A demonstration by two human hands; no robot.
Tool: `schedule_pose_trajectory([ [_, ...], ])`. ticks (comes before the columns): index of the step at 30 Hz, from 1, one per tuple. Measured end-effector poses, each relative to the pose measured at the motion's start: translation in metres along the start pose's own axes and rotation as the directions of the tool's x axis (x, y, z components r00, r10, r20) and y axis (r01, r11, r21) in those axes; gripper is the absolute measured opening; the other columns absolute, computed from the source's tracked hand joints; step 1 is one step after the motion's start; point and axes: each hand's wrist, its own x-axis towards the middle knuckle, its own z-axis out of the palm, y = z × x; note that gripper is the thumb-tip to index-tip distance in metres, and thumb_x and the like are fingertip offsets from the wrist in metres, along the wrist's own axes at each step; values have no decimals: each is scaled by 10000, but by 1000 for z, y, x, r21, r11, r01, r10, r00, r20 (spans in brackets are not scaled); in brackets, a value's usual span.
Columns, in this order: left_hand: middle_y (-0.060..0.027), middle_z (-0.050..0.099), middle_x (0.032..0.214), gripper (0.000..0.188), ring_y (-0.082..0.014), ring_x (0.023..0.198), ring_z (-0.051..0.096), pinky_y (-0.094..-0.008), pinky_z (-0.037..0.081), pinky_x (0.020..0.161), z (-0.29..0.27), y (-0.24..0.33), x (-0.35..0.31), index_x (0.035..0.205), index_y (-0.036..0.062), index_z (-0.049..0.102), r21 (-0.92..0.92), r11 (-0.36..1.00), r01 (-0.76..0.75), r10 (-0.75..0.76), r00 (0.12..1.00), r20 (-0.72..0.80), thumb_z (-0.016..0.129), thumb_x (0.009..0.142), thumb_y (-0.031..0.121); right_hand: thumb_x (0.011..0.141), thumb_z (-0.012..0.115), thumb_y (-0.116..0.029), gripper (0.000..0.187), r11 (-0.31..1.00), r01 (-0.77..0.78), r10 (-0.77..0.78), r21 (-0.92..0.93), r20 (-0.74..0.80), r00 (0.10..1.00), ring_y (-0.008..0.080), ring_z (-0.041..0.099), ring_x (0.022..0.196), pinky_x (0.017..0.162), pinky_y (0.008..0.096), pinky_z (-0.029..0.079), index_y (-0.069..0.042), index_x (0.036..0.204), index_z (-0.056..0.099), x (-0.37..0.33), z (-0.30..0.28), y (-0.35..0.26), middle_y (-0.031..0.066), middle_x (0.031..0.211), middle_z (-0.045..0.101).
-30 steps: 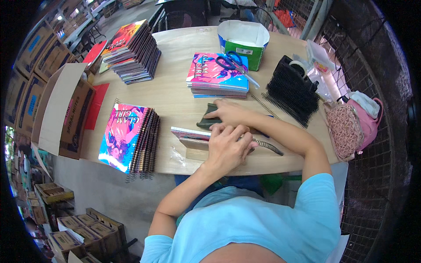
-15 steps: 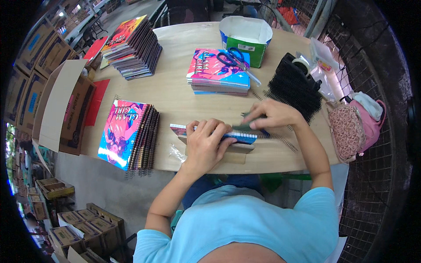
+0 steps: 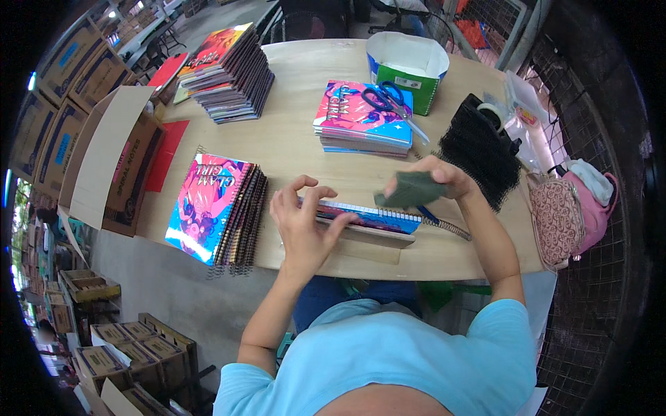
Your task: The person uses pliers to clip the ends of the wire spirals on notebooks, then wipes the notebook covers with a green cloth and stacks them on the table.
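Note:
A notebook (image 3: 374, 216) stands on its long edge before me, punched edge up, its brown board back toward me. My left hand (image 3: 305, 225) straddles its left end, thumb against the near side and fingers loosely spread over the far side. A dark wire coil (image 3: 454, 229) sticks out past the notebook's right end, beside a slim blue object (image 3: 429, 215). Over that end my right hand (image 3: 447, 179) is closed around a folded dark green cloth (image 3: 415, 190). How far the coil runs through the holes is hard to make out.
Coil-bound notebooks (image 3: 211, 201) are stacked at left, others (image 3: 232, 73) behind. Blue-handled scissors (image 3: 392, 100) lie on a central notebook stack (image 3: 361, 121). A cut-open green-white box (image 3: 409, 66), black coils (image 3: 479, 152), a tape roll (image 3: 490, 116), a pink bag (image 3: 586, 201) and a carton (image 3: 118, 173) surround the table.
My left fingers have loosened and spread at the notebook's left end. My right hand has lifted and turned, showing more of the green cloth. The whole view has shifted slightly.

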Motion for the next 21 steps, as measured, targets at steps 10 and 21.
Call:
schedule_pose_trajectory([
  [10,-116,535,1033,393,-316,1002,482,-424,422,836,-1,-13,-2,907,61,624,-159,984,79,-73,996,41,871,624,176,861,642,-363,487,998,20,-18,67,-26,999,270,633,1020,930,364,471,55,1106,685,19,5,6,184,1103,675],
  [21,-132,529,1038,397,-307,984,508,-404,447,822,-7,-18,-5,921,44,597,-234,967,100,-92,995,46,864,645,145,776,624,-521,759,986,-53,63,-156,60,996,296,641,1043,910,363,494,136,1155,620,46,19,-12,216,1137,667],
])
